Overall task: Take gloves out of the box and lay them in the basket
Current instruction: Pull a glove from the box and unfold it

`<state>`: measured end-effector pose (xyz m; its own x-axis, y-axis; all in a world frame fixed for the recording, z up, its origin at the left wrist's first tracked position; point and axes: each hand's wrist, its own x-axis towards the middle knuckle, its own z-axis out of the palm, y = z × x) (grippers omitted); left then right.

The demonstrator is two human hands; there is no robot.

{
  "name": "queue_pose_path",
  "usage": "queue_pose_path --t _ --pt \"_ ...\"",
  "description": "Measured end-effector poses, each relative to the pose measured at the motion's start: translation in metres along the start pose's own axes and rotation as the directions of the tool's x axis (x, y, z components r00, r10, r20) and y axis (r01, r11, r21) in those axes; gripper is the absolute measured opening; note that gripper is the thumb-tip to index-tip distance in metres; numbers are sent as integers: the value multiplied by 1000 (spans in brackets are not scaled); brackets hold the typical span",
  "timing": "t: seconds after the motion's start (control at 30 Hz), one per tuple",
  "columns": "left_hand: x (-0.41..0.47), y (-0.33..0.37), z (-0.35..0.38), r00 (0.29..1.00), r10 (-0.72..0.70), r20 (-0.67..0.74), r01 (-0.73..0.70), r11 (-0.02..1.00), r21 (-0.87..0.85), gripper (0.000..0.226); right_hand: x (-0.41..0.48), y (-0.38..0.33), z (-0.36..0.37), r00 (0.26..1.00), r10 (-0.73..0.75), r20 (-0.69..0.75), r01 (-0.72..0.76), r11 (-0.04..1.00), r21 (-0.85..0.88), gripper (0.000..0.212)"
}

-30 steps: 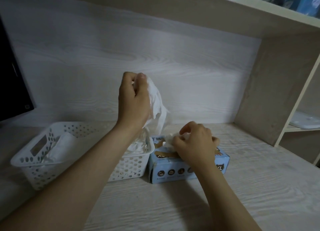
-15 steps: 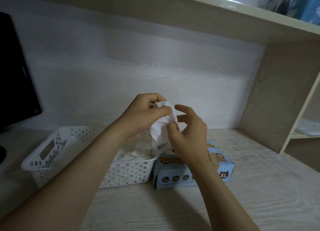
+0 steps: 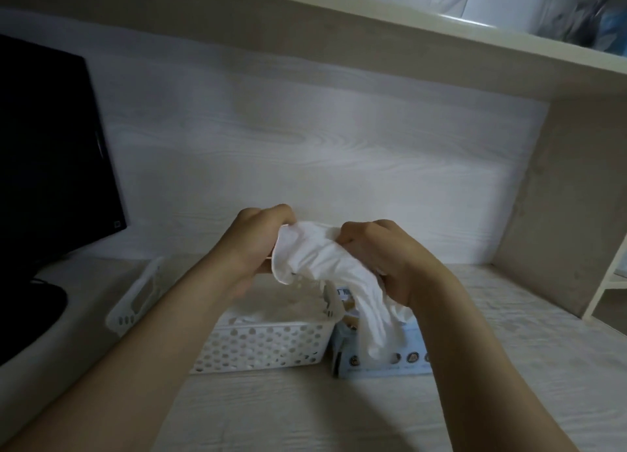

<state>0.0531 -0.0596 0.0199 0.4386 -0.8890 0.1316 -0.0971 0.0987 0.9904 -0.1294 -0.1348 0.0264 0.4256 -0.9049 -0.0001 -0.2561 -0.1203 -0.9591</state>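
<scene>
Both hands, left hand (image 3: 252,244) and right hand (image 3: 383,258), grip a limp, crinkled white glove (image 3: 322,258); below them sit a perforated white plastic basket (image 3: 261,346) and a pale-blue cardboard glove box (image 3: 400,356), its print unreadable.

A single view is given, taken by a wide-angle camera worn on the head. The scene is looked at forward and downward, from above and behind the left hand (image 3: 258,244) and the right hand (image 3: 386,258), which are seen close, at mid-frame, with both forearms entering from the lower edge. The worktop (image 3: 271,411) is taken in beneath and beyond the hands, as far as the back panel (image 3: 305,146). A shelf (image 3: 373,21) is caught above the hands, a monitor (image 3: 44,153) to the left of the left hand.
</scene>
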Motion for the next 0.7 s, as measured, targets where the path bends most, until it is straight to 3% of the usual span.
queue_pose_path --t 0.13,0.3,0.47,0.7 --pt "-3 -13 -19 995 -95 -22 95 995 -1 24 11 8 10 992 -118 -53 94 942 -323 36" --pt "0 -37 -50 997 3 -75 25 924 381 32 36 17 50 948 -316 -41 212 722 -658 22" --pt "2 -49 -73 970 197 -140 -28 668 744 32 56 25 76 925 -379 22 242 546 -802 22" --pt "6 -60 -101 970 196 -140 36 457 889 11 69 16 95 911 -368 185 339 415 -844 35"
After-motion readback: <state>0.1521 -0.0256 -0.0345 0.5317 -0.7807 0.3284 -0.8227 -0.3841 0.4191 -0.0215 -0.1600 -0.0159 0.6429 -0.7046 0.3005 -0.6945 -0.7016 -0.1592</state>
